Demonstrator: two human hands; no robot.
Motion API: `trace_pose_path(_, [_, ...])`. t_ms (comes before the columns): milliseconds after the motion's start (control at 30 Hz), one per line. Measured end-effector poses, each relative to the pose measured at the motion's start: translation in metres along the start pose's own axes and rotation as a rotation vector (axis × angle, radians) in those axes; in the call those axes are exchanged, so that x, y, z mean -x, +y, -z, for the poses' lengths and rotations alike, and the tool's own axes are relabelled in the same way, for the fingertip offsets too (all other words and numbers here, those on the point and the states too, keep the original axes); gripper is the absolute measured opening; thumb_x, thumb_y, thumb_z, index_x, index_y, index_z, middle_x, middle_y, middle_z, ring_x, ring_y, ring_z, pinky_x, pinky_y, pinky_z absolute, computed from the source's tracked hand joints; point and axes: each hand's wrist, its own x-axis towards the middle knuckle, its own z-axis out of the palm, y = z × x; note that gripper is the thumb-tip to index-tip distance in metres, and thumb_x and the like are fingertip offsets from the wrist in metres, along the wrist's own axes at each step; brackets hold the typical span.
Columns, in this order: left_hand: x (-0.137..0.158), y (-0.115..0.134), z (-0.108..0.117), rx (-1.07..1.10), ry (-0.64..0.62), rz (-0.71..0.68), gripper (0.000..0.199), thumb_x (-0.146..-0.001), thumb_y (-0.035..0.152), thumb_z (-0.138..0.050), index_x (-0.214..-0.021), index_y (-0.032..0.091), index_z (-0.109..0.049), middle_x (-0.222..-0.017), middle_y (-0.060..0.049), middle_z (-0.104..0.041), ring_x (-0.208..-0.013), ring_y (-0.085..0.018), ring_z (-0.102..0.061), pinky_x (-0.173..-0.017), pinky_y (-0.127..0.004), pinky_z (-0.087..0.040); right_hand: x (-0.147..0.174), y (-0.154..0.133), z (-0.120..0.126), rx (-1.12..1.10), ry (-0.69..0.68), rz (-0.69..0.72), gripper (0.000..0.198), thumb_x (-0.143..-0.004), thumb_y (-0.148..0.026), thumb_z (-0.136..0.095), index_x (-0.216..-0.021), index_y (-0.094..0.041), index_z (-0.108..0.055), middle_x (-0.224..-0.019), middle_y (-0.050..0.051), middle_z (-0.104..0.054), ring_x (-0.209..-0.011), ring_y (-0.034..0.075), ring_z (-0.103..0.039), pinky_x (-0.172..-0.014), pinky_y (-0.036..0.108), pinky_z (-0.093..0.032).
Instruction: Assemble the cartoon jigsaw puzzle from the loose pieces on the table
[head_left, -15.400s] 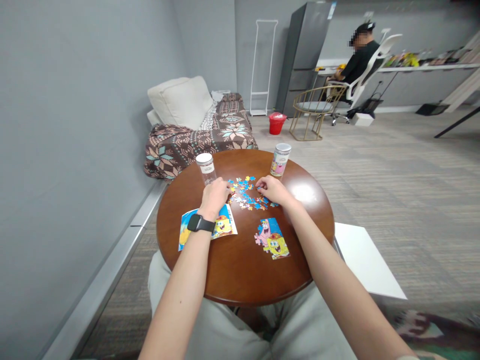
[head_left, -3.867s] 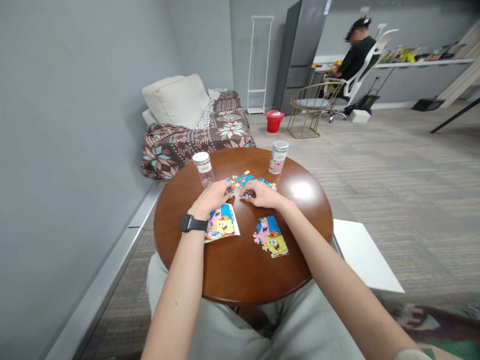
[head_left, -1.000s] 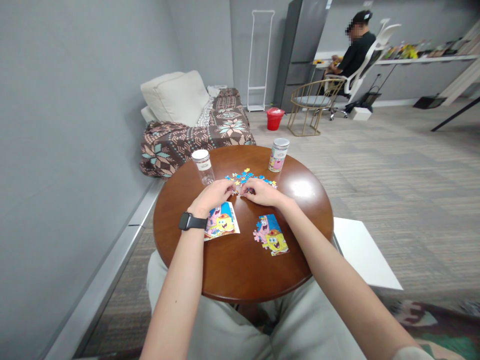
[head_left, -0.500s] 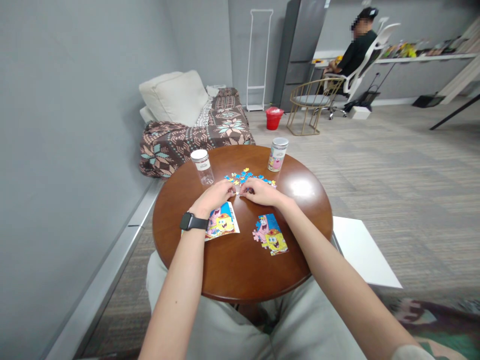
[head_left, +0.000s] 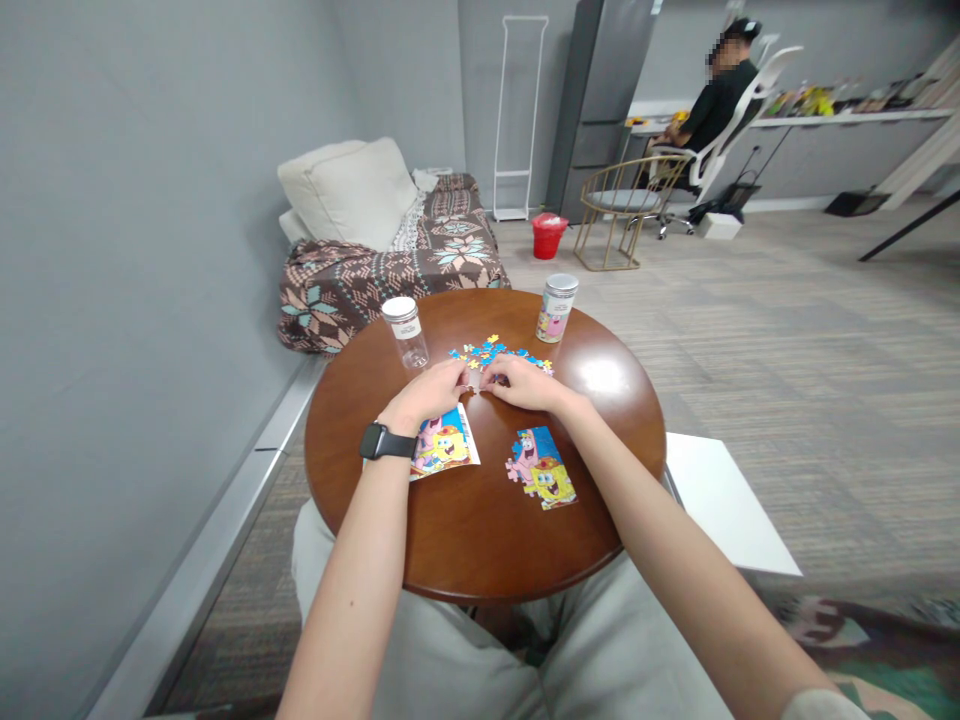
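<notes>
Your left hand (head_left: 436, 388) and right hand (head_left: 527, 383) face each other over the desk (head_left: 480, 535), fingers bent inward, with a narrow gap between them. What sits at the fingertips is too small to make out, so you cannot tell whether either hand grips a piece. The loose pieces (head_left: 489, 352), mostly blue and yellow, lie scattered just beyond your fingers. Your part-built puzzle (head_left: 553, 483) lies flat nearer you, on the right, with a jagged left edge. The picture sheet (head_left: 448, 450) lies partly hidden beneath your left wrist, which wears a watch (head_left: 388, 442). 2 lidded jars stand upright behind: a clear jar (head_left: 411, 345) left and a printed jar (head_left: 556, 310) right.
</notes>
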Motion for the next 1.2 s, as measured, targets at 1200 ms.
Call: trace_pose_path(1200, [-0.0015,0.0029,0.0044,-0.004,0.029,-0.100,0.016,-0.079,0.009,-0.048,-0.076,0.019,-0.059,-0.075,-0.002,-0.061,-0.069,-0.017,-0.053,-0.064,-0.027,-0.039,-0.0004,-0.0040,0.0012,-0.002,0.029,-0.008,0.016,-0.086,-0.008,-0.058,-0.085,-0.016,-0.071,-0.091,0.006,-0.067,-0.089,0.018,-0.059,-0.086,0.032,-0.045])
